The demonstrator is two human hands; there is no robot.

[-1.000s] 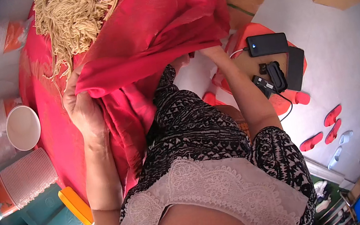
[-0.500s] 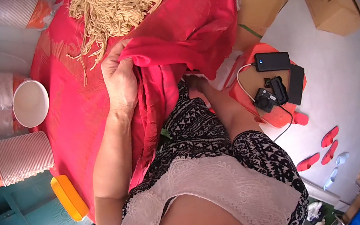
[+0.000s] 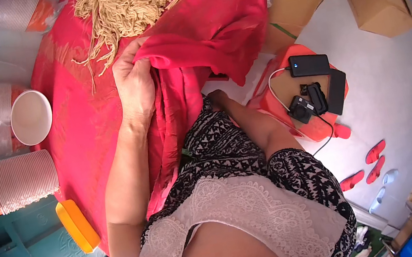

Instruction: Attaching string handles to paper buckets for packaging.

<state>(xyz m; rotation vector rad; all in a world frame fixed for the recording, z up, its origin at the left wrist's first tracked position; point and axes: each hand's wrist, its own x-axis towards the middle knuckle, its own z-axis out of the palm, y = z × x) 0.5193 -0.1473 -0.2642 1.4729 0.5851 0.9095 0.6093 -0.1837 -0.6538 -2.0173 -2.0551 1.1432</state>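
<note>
While a mass of tan strands [image 3: 137, 5] lies uncovered on a broad red cloth [image 3: 87, 124], a person's left hand [image 3: 135, 86] pinches a bunched fold of the fabric just on the near side of the pile, its grip closed firmly around the material. The right hand [image 3: 218, 99] is low near the person's lap, in shadow by the hanging edge; whether its grip is closed or holds anything cannot be told.

The handling of the cloth appears only partway along. The near edge is raised and gathered, with one part turned up to the right of the left hand. That part hangs in loose folds, and more fabric trails toward the patterned dress [image 3: 219, 142], neither smoothed nor laid flat. None of the raised fold covers the strands, whose stray ends reach toward the left hand.

To the left stand stacked paper bowls [image 3: 25, 182] and an orange-yellow container [image 3: 78, 226]; to the right, a black power bank [image 3: 309, 64] rests on a red stool [image 3: 322, 132].
</note>
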